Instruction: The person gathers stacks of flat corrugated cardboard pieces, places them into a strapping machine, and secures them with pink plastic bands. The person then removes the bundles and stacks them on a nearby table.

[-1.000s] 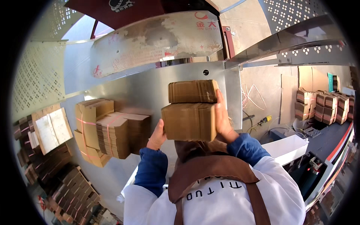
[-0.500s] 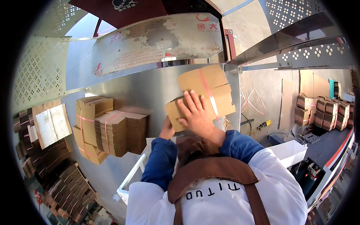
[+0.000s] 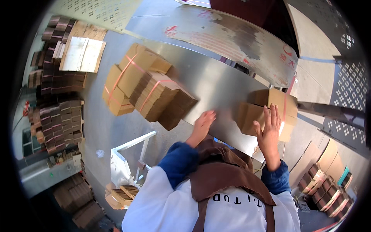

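Note:
A strapped bundle of flat cardboard blanks [image 3: 270, 112] lies on the steel table [image 3: 216, 85] at the right. My right hand [image 3: 268, 129] rests flat against its near side, fingers spread. My left hand [image 3: 203, 123] hovers open over the table's front edge, a little left of the bundle and holding nothing. Further left on the table stand bigger cardboard bundles [image 3: 148, 91] tied with red straps.
A white metal frame [image 3: 129, 154] stands below the table's edge. Stacks of cardboard [image 3: 58, 112] line the floor at the left, with more cardboard stacks [image 3: 324, 189] at the lower right. A perforated metal panel [image 3: 348, 92] rises at the right.
The bundle I held up in both hands has come down onto the table. My left hand has let go of it, and the view has swung left.

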The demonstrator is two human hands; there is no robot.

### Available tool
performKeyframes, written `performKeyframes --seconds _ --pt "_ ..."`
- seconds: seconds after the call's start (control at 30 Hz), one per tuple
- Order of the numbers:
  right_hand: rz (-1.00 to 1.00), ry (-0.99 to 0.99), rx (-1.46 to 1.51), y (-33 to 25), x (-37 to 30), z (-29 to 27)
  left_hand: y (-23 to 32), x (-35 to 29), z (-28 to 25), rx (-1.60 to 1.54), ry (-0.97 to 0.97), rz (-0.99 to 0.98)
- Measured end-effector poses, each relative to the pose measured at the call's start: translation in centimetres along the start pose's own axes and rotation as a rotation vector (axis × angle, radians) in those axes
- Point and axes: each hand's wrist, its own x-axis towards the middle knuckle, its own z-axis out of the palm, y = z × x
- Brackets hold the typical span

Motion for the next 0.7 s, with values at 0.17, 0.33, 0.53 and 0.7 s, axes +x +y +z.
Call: performKeyframes --seconds 0.17,0.33,0.53,0.7 --pt "0.001 -0.043 0.454 -11.2 6.5 4.1 1.6 -8.0 -16.3 0.342 0.669 0.095" --pt "0.068 -0.366 0.615 -20.1 17.8 20.6 3.0 -2.8 -26.8 -0.549 0.823 -0.291" --pt "0.327 -0.923 0.968 -23.9 19.4 21.5 2.2 3.0 -26.6 -0.87 0.351 -0.046" --pt "-0.084 -0.592 0.296 -20.7 20.3 13.1 3.3 4.4 -18.8 -1.103 0.199 -0.202"
